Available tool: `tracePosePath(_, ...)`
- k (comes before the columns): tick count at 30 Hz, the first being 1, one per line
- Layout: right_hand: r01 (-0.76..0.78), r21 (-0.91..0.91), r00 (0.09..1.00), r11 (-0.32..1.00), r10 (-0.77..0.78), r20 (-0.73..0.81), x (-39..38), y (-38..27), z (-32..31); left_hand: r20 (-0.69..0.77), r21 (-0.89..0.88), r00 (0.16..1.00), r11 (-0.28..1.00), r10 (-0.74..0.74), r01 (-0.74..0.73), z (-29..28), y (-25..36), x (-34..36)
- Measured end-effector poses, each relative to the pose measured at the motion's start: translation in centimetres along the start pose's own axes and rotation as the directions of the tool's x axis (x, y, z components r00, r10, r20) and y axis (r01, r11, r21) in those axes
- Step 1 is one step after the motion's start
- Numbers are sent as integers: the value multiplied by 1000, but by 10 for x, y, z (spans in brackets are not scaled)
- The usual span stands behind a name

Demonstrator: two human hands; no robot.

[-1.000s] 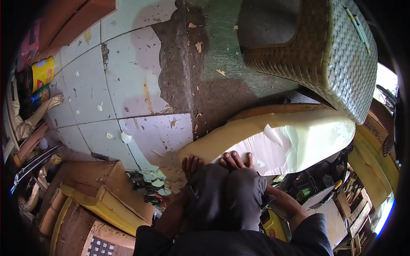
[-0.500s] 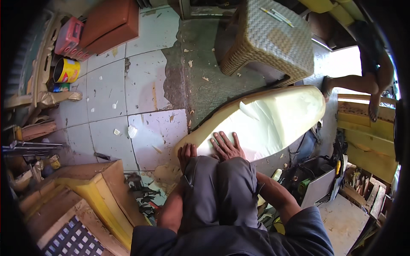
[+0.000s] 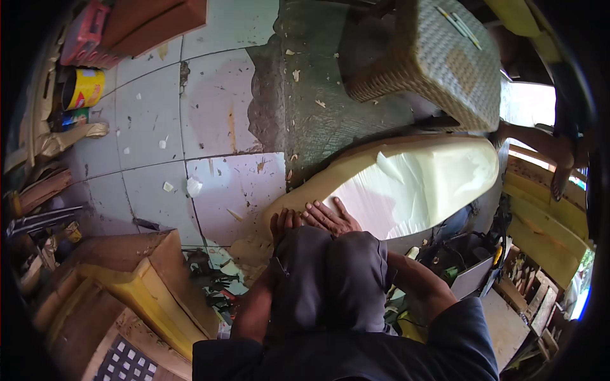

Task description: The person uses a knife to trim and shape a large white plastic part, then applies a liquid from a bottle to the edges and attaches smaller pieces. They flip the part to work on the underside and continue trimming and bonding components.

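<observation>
A long cream foam seat pad (image 3: pixel 438 184), shaped like a motorcycle seat, lies slantwise in front of my knees, its rounded end at the far right. Its pale upper face looks smooth and catches the light; the left part is tan. My right hand (image 3: pixel 332 219) rests flat on the pad near its left end, fingers extended and pointing up-left. Beside it, my left hand (image 3: pixel 285 222) has its fingers laid on the pad's near left edge. My knee hides the rest of that hand. Neither hand holds a tool.
A woven stool (image 3: pixel 445 70) with pens on top stands beyond the pad. Brown boxy pieces with yellow foam (image 3: pixel 143 286) sit at the left. Tools and wood scraps (image 3: pixel 527 295) crowd the right. A person's leg (image 3: pixel 534 140) shows at the far right.
My right hand has slid left along the pad, closer to my left hand, its fingers now slanting more leftward. The whole view has shifted slightly.
</observation>
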State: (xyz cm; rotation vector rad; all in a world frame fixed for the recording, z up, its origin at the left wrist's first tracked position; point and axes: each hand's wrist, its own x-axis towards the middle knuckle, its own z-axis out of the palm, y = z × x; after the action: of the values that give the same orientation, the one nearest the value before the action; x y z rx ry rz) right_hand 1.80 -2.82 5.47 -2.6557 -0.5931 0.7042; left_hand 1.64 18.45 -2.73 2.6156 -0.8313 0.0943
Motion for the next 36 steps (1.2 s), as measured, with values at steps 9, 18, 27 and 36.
tracePosePath(9, 69, 113, 951, 991, -100, 294, 7, 18, -14, 127, -10, 988, 996, -87, 88, -6, 3, 0)
tracePosePath(18, 89, -26, 941, 996, -76, 330, 18, 23, -46, 166, 40, 984, 998, -60, 54, -6, 1, 12)
tracePosePath(27, 66, 19, 981, 998, -68, 181, 7, 15, -21, 89, 93, 996, 996, -4, -4, -8, 2, 8)
tracePosePath(36, 30, -56, 994, 998, -35, -102, -5, 0, 4, -93, -27, 996, 999, 16, -19, -5, 2, -3)
